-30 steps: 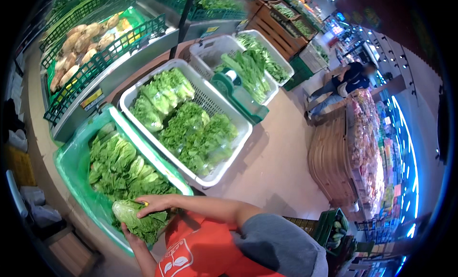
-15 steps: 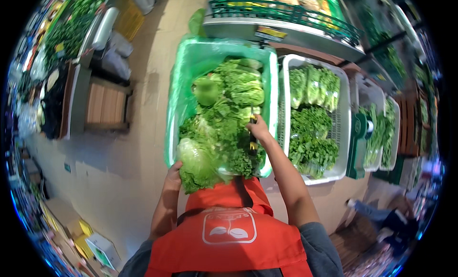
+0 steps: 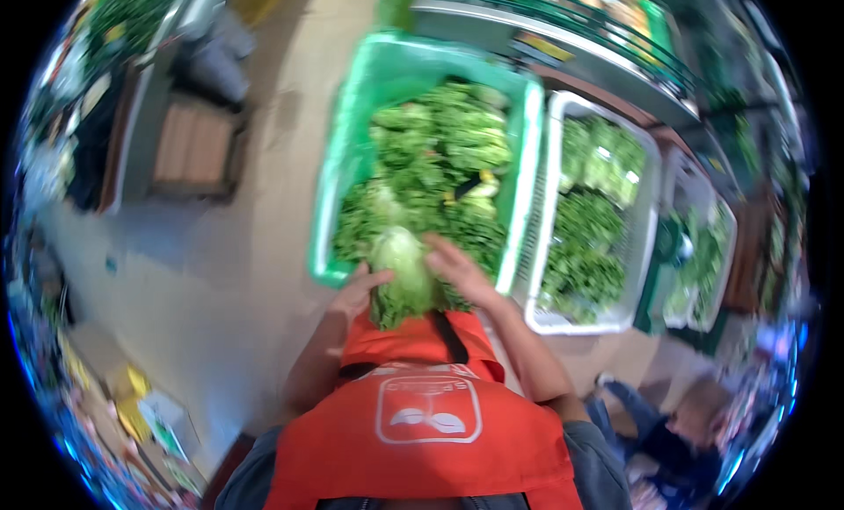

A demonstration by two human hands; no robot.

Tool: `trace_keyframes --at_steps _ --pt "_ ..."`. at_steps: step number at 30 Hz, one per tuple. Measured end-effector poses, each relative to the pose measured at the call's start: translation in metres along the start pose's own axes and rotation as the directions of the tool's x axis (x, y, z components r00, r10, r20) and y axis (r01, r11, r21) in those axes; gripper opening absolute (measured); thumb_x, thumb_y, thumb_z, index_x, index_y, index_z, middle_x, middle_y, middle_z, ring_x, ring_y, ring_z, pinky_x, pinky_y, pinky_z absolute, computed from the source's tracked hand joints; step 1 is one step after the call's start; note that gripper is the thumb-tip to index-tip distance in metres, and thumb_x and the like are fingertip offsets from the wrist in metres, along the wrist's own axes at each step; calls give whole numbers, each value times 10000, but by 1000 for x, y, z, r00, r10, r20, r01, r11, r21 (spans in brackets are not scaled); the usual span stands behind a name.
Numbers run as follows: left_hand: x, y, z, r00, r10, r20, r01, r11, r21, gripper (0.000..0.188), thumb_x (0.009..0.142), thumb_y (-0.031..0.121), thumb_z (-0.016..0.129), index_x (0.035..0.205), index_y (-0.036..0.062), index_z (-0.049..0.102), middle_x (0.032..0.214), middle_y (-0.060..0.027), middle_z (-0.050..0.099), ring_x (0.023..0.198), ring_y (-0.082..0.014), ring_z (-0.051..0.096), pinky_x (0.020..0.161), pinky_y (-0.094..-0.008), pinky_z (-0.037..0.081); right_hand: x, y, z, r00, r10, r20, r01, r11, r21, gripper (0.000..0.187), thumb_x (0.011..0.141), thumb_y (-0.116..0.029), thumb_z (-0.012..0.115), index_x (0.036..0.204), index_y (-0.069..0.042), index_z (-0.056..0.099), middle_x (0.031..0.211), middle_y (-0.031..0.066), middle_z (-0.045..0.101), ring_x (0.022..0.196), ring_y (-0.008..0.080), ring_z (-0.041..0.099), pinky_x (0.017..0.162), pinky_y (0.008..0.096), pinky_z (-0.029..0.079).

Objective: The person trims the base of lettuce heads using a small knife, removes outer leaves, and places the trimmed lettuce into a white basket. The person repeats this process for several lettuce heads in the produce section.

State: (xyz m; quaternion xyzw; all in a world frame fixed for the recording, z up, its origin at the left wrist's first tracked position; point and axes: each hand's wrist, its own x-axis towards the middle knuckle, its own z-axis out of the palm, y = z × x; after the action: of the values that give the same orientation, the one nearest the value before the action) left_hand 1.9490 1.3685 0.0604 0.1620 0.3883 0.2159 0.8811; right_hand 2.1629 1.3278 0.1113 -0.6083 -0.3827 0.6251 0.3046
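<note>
Head view, entries from left to right, as seen from beside the crates.

Slatted wooden stand (image 3: 195, 149): on the floor, well apart from the work.

Green-lined crate (image 3: 327, 207): loose leafy heads (image 3: 440, 132) heaped inside. Likely hazard: a head set on the uneven pile could roll, bruising leaves.

Left hand (image 3: 359, 288): curled against the left side of the lettuce, thumb across it, apparently bearing the weight. Risk: a one-sided grip on wet or loose outer leaves might slip or tear them.

Lettuce head (image 3: 403, 265): pale end toward the crate, frilled leaves toward the wearer; held over the crate's near edge, before the red apron (image 3: 422, 462). If dropped, it could miss the crate and reach the floor.

Right hand (image 3: 457, 268): fingers spread, closed on nothing, at the lettuce's right side; blur hides whether it touches. Should it come in late, the head could tip that way.

Black-and-yellow tool (image 3: 464, 190): lying loose on the leaves. Whether a blade is out cannot be told; if so, reaching blindly could nick fingers, and shifting leaves could bury it.

White basket (image 3: 580, 327): greens inside, just beside the crate; outside the immediate risk.
</note>
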Motion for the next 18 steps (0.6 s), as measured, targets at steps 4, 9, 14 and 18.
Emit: trace_keyframes --at_steps 4,9,14,18 --pt "18 7 41 981 -29 190 30 1000 -2 708 706 46 641 1294 36 246 1184 -107 447 1077 -217 470 909 -339 404 -19 14 20 934 -79 -349 174 953 249 550 864 -272 523 1302 -13 315 1295 169 372 1193 227 364 986 293 276" --pt "40 -14 100 939 -192 287 170 980 101 794 649 37 665 1314 49 232 1217 -120 431 1108 -246 456 923 -366 395 -79 14 -21 889 -125 -440 251 938 241 586 858 -264 534 1325 -24 274 1324 167 344 1220 219 334 1000 291 257" --pt "51 -42 151 881 -246 403 191 966 172 856 564 66 694 1303 31 263 1214 -123 444 1113 -259 456 943 -365 374 -151 21 -89 888 -122 -444 229 954 194 575 858 -282 530 1323 -40 293 1359 134 308 1261 203 274 1022 308 226" --pt "58 -67 202 874 -202 442 124 972 198 935 504 77 713 1312 17 245 1223 -131 443 1124 -263 451 958 -359 356 -197 78 -182 556 -168 -814 217 975 -53 338 823 -198 577 1122 -51 523 1150 106 524 1067 199 484 906 306 380"
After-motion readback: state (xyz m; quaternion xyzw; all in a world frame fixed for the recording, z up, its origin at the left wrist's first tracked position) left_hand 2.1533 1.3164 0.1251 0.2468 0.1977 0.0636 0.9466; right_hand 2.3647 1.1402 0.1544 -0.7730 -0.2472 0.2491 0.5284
